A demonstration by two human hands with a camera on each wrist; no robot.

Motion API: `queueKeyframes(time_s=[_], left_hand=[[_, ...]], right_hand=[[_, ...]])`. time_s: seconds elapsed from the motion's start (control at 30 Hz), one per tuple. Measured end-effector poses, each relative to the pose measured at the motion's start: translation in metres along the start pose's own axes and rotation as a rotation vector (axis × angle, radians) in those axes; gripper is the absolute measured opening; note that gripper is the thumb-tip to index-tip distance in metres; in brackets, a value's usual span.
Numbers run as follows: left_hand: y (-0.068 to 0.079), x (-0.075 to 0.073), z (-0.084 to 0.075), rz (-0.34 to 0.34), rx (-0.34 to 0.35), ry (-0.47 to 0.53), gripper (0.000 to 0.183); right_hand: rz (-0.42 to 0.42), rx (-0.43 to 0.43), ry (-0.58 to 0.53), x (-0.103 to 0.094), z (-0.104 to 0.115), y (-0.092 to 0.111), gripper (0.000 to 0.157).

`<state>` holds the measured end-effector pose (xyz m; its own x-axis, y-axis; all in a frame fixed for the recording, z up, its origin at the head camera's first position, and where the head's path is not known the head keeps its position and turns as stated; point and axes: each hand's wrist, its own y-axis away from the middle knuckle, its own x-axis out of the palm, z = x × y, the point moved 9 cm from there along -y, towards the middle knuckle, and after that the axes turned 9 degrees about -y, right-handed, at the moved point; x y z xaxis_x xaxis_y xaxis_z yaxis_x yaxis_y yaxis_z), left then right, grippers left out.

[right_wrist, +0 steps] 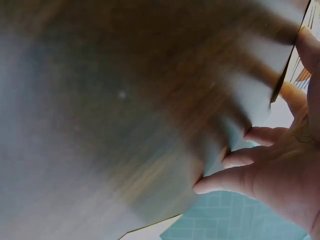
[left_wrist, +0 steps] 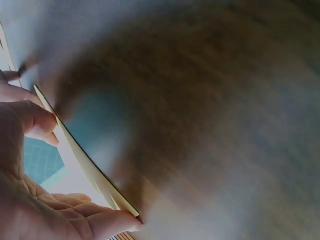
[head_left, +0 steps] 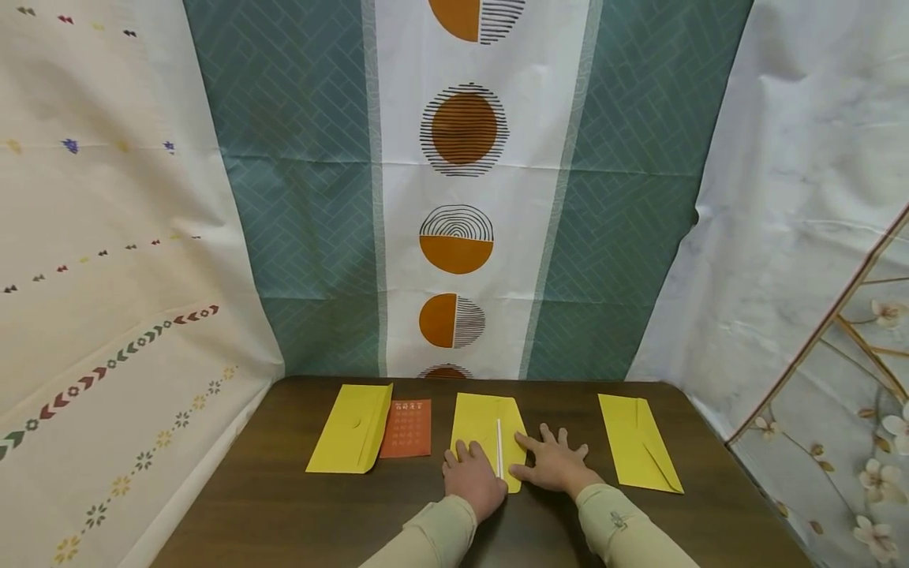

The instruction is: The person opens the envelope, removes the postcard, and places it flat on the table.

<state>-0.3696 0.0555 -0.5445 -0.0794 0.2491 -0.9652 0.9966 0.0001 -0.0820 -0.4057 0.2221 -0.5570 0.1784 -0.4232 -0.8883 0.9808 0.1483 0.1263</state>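
In the head view a yellow envelope (head_left: 465, 418) lies at the middle of the dark table, with a narrow white strip (head_left: 499, 450) along its flap. My left hand (head_left: 474, 480) rests on the lower left of this envelope. From the left wrist view, its thumb and fingers lie along the envelope edge (left_wrist: 85, 160). On the other side, my right hand (head_left: 555, 464) has its fingers spread, thumb and index finger over the envelope's right edge and the other fingers on the tabletop. The right wrist view shows those straight fingers (right_wrist: 225, 180) touching the table.
On the left lie another yellow envelope (head_left: 348, 430) and a red card (head_left: 408, 430) with pale writing, partly under it. A third yellow envelope (head_left: 639, 442) lies to the right on the table (head_left: 270, 513). Patterned cloths (head_left: 305, 197) hang behind and at both sides.
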Motion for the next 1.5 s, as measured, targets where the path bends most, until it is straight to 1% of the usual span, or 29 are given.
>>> queueKeyframes(time_s=[0.1,0.23,0.33,0.43,0.6,0.67,0.7,0.83,0.9,0.97,1.03,1.1,1.17,1.23,1.3,1.37,1.5], left_hand=[[0.001,0.001,-0.002,0.023,-0.008,-0.012,0.078],[0.0,0.004,-0.003,0.032,-0.003,-0.107,0.086],[-0.003,0.007,-0.003,0.022,-0.006,-0.164,0.09],[-0.006,0.007,-0.003,0.016,-0.018,-0.16,0.09],[-0.01,0.006,-0.001,0.018,-0.045,-0.095,0.087],[-0.01,0.005,-0.001,0.022,-0.052,-0.075,0.086],[-0.01,0.006,0.0,0.023,-0.051,-0.068,0.086],[-0.008,0.007,0.001,0.03,-0.029,-0.069,0.083],[-0.006,0.008,0.001,0.027,-0.01,-0.078,0.082],[-0.006,0.008,0.0,0.022,0.004,-0.086,0.08],[-0.006,0.008,-0.001,0.022,0.014,-0.094,0.079],[-0.007,0.008,-0.002,0.03,0.017,-0.097,0.078],[-0.006,0.007,-0.002,0.038,0.019,-0.098,0.078],[-0.005,0.008,-0.003,0.047,0.022,-0.108,0.078],[-0.005,0.008,-0.003,0.055,0.024,-0.114,0.078],[-0.005,0.01,-0.002,0.066,0.026,-0.12,0.077],[-0.005,0.01,-0.003,0.086,0.029,-0.129,0.078]], right_hand=[[0.008,0.001,-0.001,0.001,-0.001,0.0,0.079],[0.021,0.002,-0.008,0.003,0.001,0.001,0.078],[0.021,-0.001,-0.012,0.002,0.003,0.001,0.078],[0.019,0.001,-0.015,0.0,0.004,-0.001,0.078],[0.009,-0.002,-0.014,-0.005,0.007,-0.002,0.077],[-0.019,-0.018,-0.011,-0.006,0.01,-0.003,0.076],[-0.046,-0.037,-0.006,-0.007,0.013,-0.004,0.074],[-0.175,-0.164,0.024,-0.014,0.032,-0.001,0.062],[-0.19,-0.207,0.003,-0.014,0.039,-0.001,0.058],[-0.161,-0.206,-0.086,-0.013,0.042,-0.003,0.059],[-0.126,-0.161,-0.21,-0.01,0.038,-0.008,0.061],[-0.09,-0.089,-0.369,-0.008,0.032,-0.011,0.061],[-0.056,-0.01,-0.554,-0.006,0.025,-0.012,0.062],[-0.015,0.071,-0.706,-0.004,0.019,-0.011,0.06],[0.028,0.136,-0.835,-0.003,0.016,-0.008,0.061],[0.073,0.188,-0.921,-0.002,0.015,-0.006,0.062],[0.15,0.249,-1.046,0.003,0.016,-0.003,0.065]])
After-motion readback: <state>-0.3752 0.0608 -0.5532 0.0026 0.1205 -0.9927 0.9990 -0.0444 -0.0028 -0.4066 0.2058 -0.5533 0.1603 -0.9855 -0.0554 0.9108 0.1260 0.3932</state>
